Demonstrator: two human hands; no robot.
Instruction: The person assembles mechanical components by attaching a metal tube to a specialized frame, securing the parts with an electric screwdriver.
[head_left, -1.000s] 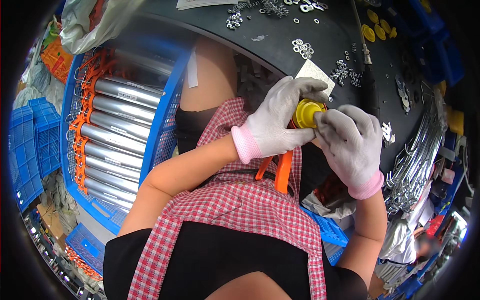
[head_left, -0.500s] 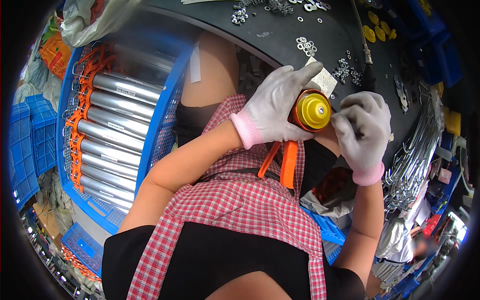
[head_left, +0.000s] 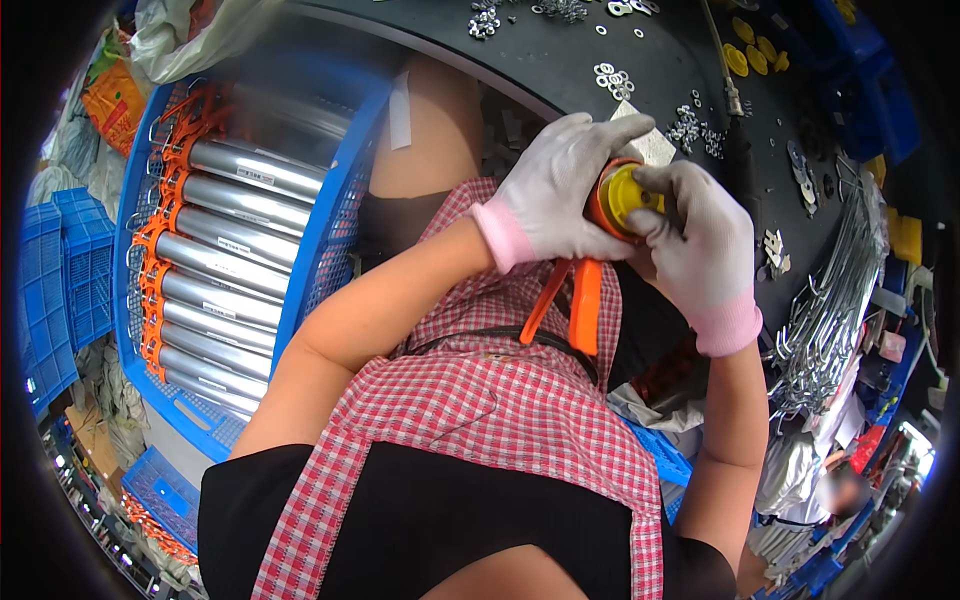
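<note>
In front of my lap I hold what looks like a caulking gun, its round orange-rimmed end (head_left: 601, 205) turned up and its orange handle and trigger (head_left: 585, 310) hanging below. My left hand (head_left: 560, 190), in a white glove with a pink cuff, is wrapped round the body from the left. A stepped yellow plastic disc (head_left: 622, 193) sits at the orange-rimmed end. My right hand (head_left: 700, 225), gloved alike, pinches this disc between thumb and fingers. The rest of the barrel is hidden by my hands.
Left of me, a blue crate (head_left: 325, 215) holds several silver tubes (head_left: 235, 210) with orange handles. On the dark bench lie washers (head_left: 612, 80), nuts (head_left: 690, 130), yellow discs (head_left: 757, 60) and a pale plate (head_left: 650, 145). Many hooked metal rods (head_left: 820, 320) hang together at right.
My right hand has moved left from beside the gun and closed on the yellow disc. The gun has tilted, its disc now facing more to the right.
</note>
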